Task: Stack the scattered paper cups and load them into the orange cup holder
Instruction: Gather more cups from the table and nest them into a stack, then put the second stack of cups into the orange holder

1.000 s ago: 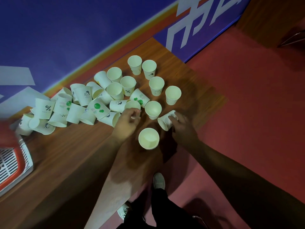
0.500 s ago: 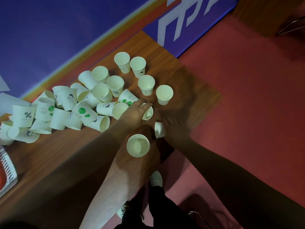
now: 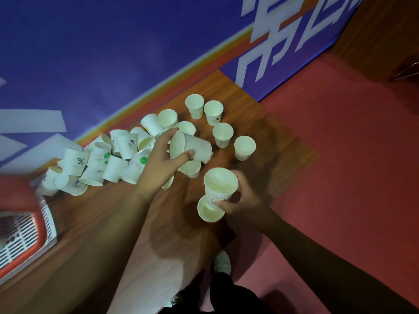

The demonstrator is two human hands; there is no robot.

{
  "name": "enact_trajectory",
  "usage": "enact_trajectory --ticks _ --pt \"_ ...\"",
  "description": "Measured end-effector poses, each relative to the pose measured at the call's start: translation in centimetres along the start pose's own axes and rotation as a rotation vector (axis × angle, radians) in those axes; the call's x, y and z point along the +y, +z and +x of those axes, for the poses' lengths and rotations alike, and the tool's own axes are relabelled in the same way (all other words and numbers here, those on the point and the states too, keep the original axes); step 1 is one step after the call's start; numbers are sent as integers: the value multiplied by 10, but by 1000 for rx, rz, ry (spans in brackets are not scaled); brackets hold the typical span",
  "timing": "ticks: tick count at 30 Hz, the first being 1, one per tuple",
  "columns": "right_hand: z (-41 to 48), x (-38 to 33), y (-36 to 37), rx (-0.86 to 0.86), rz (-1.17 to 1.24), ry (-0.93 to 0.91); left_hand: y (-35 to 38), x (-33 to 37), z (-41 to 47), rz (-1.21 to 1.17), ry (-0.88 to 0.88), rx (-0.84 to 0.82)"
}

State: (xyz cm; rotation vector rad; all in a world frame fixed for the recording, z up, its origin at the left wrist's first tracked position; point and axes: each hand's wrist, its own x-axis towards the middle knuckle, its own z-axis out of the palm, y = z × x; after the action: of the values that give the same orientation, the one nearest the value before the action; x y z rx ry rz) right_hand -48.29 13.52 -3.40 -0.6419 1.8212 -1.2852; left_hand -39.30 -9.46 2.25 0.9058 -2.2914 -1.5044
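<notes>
Gripping a paper cup in each hand, the person leans over the wooden surface (image 3: 95, 223). The left hand (image 3: 158, 164) holds a tilted cup (image 3: 192, 147) lifted above the pile, mouth turned toward nine o'clock, with the thumb (image 3: 186, 155) pressed on its near side and the fingers (image 3: 166, 134) curled over the far side. The right hand (image 3: 242, 198) holds an upright cup (image 3: 220, 186) with its fingers wrapped round the wall from the three o'clock side; this cup's base sits just over the mouth of another upright cup (image 3: 209, 210) near the surface's front edge, though whether the two touch is hard to tell.

From the left hand out toward nine o'clock lies a heap of tumbled cups (image 3: 102, 162), most on their sides, some printed with green dots or a percent sign. Toward one o'clock stand four separate upright cups (image 3: 223, 134), spaced apart near the surface's far corner. One more open cup (image 3: 191, 168) sits under the left hand's thumb.

At the far eight o'clock edge, an orange and white slotted holder (image 3: 25, 236) rests on the surface, well apart from both hands, blurred. Behind runs a blue wall banner (image 3: 113, 53); red floor (image 3: 340, 177) lies at three o'clock.
</notes>
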Motion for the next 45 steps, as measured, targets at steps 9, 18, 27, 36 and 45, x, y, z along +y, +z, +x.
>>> enact_trajectory --ticks 9,18,27,36,45 --pt "-19 11 40 143 -302 -128 -1 3 -51 -96 2 -103" --pt "-23 44 41 44 -226 -5 5 -17 -84 -33 100 -242" --pt "-29 45 44 -11 -168 -5 55 -72 -102 261 -74 -495" --pt "-7 28 95 -193 -130 85 3 -90 -142 -207 -311 -179" --pt "7 -54 240 -458 -69 29 -135 -115 -226 -542 -359 289"
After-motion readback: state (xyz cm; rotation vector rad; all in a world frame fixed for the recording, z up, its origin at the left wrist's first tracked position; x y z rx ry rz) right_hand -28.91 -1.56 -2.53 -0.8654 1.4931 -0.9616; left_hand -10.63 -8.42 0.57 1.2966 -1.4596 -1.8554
